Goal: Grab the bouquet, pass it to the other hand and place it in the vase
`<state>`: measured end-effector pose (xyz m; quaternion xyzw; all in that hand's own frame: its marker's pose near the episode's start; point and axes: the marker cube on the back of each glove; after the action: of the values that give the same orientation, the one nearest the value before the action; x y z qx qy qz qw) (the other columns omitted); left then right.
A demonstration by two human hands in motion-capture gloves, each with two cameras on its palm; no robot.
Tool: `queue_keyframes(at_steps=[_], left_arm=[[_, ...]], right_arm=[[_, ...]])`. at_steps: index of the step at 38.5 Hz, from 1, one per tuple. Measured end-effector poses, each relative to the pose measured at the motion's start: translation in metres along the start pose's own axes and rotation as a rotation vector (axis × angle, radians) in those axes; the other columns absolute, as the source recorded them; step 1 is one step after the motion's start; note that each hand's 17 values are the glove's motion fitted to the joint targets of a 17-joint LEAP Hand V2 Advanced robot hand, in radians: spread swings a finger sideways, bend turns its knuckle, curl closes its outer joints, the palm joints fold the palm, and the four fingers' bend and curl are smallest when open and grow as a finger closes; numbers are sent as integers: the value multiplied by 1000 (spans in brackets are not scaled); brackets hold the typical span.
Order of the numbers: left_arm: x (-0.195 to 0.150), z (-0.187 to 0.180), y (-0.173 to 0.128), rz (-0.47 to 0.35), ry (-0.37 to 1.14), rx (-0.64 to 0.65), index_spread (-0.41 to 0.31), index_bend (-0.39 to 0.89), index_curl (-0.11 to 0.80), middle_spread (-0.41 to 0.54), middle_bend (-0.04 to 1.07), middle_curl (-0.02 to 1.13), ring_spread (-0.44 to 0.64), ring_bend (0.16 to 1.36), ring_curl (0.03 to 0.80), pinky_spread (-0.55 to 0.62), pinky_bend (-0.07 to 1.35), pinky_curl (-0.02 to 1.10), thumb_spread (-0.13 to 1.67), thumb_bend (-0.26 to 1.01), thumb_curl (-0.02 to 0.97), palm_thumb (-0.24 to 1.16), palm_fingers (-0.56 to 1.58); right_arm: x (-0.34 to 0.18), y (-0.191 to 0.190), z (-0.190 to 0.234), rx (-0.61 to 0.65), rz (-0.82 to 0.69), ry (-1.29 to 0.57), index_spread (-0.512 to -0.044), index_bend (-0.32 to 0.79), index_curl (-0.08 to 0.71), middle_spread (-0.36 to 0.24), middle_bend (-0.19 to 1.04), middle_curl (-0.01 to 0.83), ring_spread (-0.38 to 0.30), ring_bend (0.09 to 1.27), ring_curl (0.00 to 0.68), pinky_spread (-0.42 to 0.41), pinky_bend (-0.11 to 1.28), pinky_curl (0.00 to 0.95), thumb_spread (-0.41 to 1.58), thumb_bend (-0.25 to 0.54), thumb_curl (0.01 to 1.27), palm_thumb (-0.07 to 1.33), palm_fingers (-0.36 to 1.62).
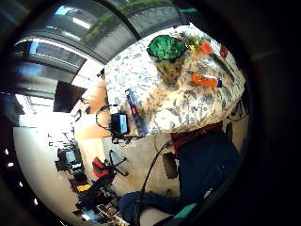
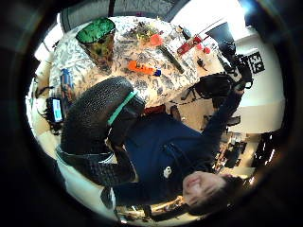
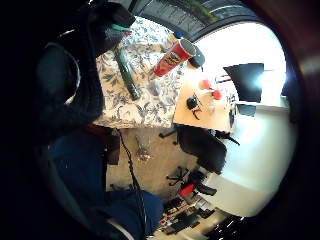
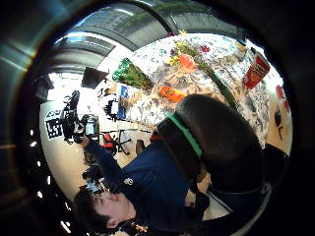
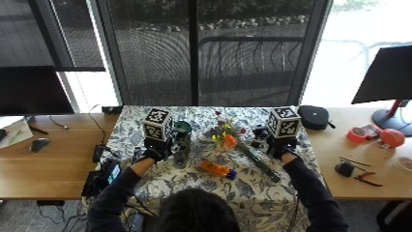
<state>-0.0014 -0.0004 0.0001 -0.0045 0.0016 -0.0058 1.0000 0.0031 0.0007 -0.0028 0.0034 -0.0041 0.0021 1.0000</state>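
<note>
A wooden bench (image 5: 58, 174) carries a cloth (image 5: 257, 188) printed with blue-grey leaves and flowers. On the cloth the bouquet (image 5: 239, 145) lies flat between the person's two forearms: a cluster of small yellow, orange and dark red blooms at the far end, with long, thin dark green stems running back towards the person's right side. Neither hand touches it.

The vase (image 5: 182, 143) stands upright on the cloth to the left of the blooms. It is tall and glassy, with a green rim and mottled, see-through sides, and in the left thumb side palm view its mouth (image 2: 96, 29) reads as a round green opening. Just beside the bouquet, nearer the person, lies a short orange tube (image 5: 218, 169) with a blue end, on its side.

The left hand (image 5: 153, 154) hangs near the vase on its left. In its palm view a textured black finger (image 2: 97, 113) curls across, holding nothing; how far the grip is curled I cannot tell. The right hand (image 5: 283, 152) is raised at the right of the stems, apart from them; its grip likewise cannot be read, though a rounded black gloved mass (image 4: 221, 142) fills its palm view.

A red cylindrical can (image 3: 174, 56) lies on the cloth's right part. A dark oval pouch (image 5: 314, 117) rests on the bare wood beyond the cloth.
</note>
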Motion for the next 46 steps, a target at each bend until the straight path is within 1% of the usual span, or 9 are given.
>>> queue_keyframes(at_steps=[1,3,7,11,17,22,33,41,46], left_arm=[[0,0,0,-2,0,0,-23,172,50,86,175,37,110,426,80,141,302,61,424,111,41,184,370],[-1,1,0,-7,4,0,-29,168,75,109,172,69,140,456,118,178,313,95,560,112,55,198,352],[1,5,2,-18,15,-7,-34,168,118,139,172,112,183,492,166,229,324,143,759,104,81,212,322],[2,13,2,-18,22,-15,-37,167,152,158,179,142,210,507,189,260,326,172,888,89,104,218,306],[1,17,-2,-5,28,-17,-40,164,192,173,179,175,233,521,210,286,327,203,1002,59,136,219,288],[6,22,-10,-3,39,-1,-41,167,220,180,182,200,243,525,223,296,324,223,1053,38,158,228,281],[33,42,-25,50,6,35,-36,159,262,185,183,244,251,532,243,306,315,259,1082,-12,203,242,270],[39,57,-49,61,-38,62,-35,157,284,186,184,269,253,532,253,309,307,277,1090,-19,224,242,266],[41,51,-56,50,-24,50,-35,158,295,183,182,280,254,532,258,310,304,287,1092,-20,235,241,263]], right_arm=[[0,0,-1,4,-1,-4,-176,86,17,5,207,51,20,394,77,128,460,102,428,178,48,274,473],[3,0,-5,17,-6,-20,-218,90,46,7,207,79,25,423,120,160,490,149,576,186,58,293,447],[6,-5,-17,54,-17,-70,-274,99,81,4,221,127,32,454,174,199,516,206,798,189,79,315,414],[3,-8,-24,85,-33,-90,-306,114,104,2,226,162,37,473,199,219,517,232,947,181,97,325,407],[1,-13,-16,78,-39,-88,-327,112,125,1,248,210,33,487,225,236,508,254,1083,159,121,334,412],[5,-23,-6,41,10,-85,-334,88,127,-3,306,255,16,521,246,235,486,262,1138,140,142,349,464],[15,-28,14,-21,114,-64,-325,96,140,-11,317,307,-1,542,284,228,483,293,1175,101,194,404,445],[28,-52,16,5,150,-79,-288,126,164,-15,322,332,-12,541,296,215,459,300,1180,72,224,444,494],[37,-71,18,7,177,-97,-277,127,180,-18,301,339,-15,534,304,202,453,308,1182,54,239,467,511]])
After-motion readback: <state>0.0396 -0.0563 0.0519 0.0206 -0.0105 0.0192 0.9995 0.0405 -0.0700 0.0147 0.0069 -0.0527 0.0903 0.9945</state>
